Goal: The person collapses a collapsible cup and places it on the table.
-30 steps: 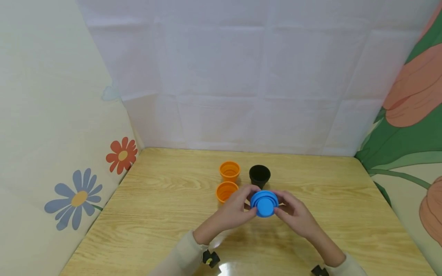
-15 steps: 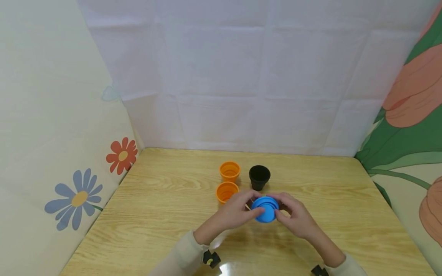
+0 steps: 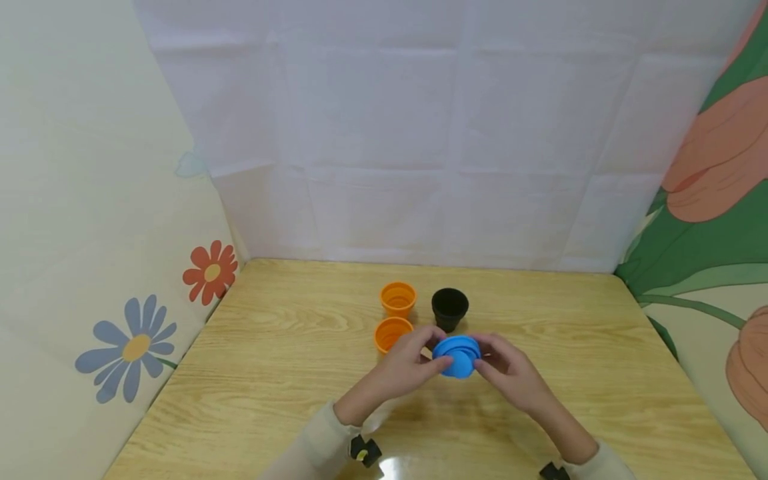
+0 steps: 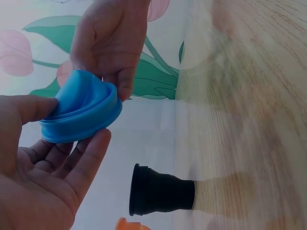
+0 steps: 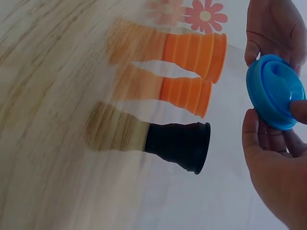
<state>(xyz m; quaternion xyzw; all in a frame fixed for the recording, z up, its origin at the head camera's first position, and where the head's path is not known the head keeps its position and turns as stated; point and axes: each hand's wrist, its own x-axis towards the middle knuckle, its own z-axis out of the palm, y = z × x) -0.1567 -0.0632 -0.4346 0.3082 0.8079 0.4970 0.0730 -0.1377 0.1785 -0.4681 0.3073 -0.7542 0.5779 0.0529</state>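
Nearest on my head feed come the two hands, with neither nearer to the work: both are on the blue cup (image 3: pixel 461 363). The left hand (image 3: pixel 403 369) pinches its edge, fingers under the rim and thumb over the near face, so the cup lies at about two o'clock from it. The right hand (image 3: pixel 513 379) pinches the opposite edge, and from there I read the cup at ten.

The relation I'd judge to matter is the tilt between those two pinches. The blue cup is held up off the bench (image 3: pixel 288 373), squat, its wall folded into rings; its short axis leans back towards me, narrow base facing my camera and wide rim away. On the left wrist feed the base stands askew, one side proud of the rings.

Beyond the blue cup, on the bench, I have the near orange cup (image 3: pixel 390 335) at ten o'clock, beside the left hand. The black cup (image 3: pixel 450 309) stands upright at twelve. Farthest, the far orange cup (image 3: pixel 398 300) is between ten and eleven.
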